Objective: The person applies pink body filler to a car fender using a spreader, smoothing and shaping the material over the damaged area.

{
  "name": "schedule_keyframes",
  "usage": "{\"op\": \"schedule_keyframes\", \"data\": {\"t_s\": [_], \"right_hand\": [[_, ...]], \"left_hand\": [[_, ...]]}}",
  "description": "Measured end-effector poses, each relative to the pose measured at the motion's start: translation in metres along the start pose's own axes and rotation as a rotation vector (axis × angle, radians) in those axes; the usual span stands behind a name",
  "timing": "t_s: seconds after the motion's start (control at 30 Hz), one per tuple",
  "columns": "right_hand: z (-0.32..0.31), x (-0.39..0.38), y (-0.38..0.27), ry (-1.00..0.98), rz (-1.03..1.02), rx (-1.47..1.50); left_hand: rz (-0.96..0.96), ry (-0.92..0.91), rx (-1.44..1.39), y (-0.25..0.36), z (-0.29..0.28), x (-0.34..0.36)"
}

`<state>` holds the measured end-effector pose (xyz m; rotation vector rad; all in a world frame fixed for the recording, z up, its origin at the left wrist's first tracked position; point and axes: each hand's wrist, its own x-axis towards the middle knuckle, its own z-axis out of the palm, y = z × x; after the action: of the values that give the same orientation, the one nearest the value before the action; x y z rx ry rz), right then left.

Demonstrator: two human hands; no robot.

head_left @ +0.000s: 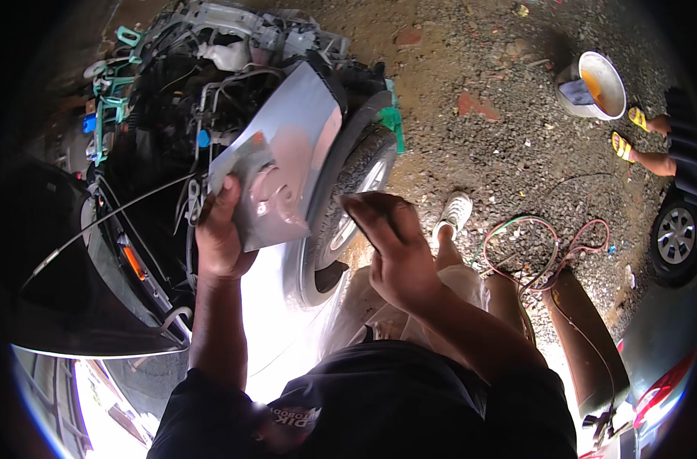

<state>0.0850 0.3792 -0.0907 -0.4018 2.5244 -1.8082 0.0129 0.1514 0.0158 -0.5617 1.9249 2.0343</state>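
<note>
My left hand (224,241) grips a flat grey mixing plate (255,234) by its left edge, thumb on top. Pinkish, wet-looking body filler (275,195) is smeared across the middle of that plate. To the right, my right hand (398,249) is closed, fingers pressed together round a thin dark flat piece (356,220), seen almost edge-on; its exact kind is unclear. The two hands are apart. Beyond the plate is a silver car fender (306,107) with a pinkish patch, above a front wheel (360,199).
The car's engine bay (187,115) lies exposed, beside a raised black hood (65,283). On the gravel stand a white bucket (618,88) with a cloth over its rim, and a person's sandalled feet (624,145). Coiled hoses (517,220) lie near brown cylinders (582,329); another car's wheel (676,236) is at right.
</note>
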Motion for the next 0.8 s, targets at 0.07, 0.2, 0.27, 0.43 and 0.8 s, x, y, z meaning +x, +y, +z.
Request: {"op": "schedule_keyframes", "data": {"t_s": [0.07, 0.2, 0.27, 0.43, 0.8], "right_hand": [[-0.022, 0.008, -0.016, 0.008, -0.034, -0.084], [-0.029, 0.031, -0.049, -0.057, -0.267, -0.367], [-0.02, 0.036, -0.053, -0.084, -0.344, -0.452], [-0.015, 0.023, -0.054, -0.399, -0.343, -0.342], [0.104, 0.074, 0.124, 0.243, 0.596, 0.958]], "left_hand": [[-0.04, 0.03, 0.026, 0.002, 0.003, -0.002], [-0.106, -0.001, -0.008, -0.011, 0.002, -0.002], [-0.098, -0.02, -0.022, -0.009, 0.004, -0.003], [-0.033, 0.015, -0.185, -0.01, -0.023, -0.002], [0.227, 0.079, -0.058, 0.012, -0.124, 0.055]]}}
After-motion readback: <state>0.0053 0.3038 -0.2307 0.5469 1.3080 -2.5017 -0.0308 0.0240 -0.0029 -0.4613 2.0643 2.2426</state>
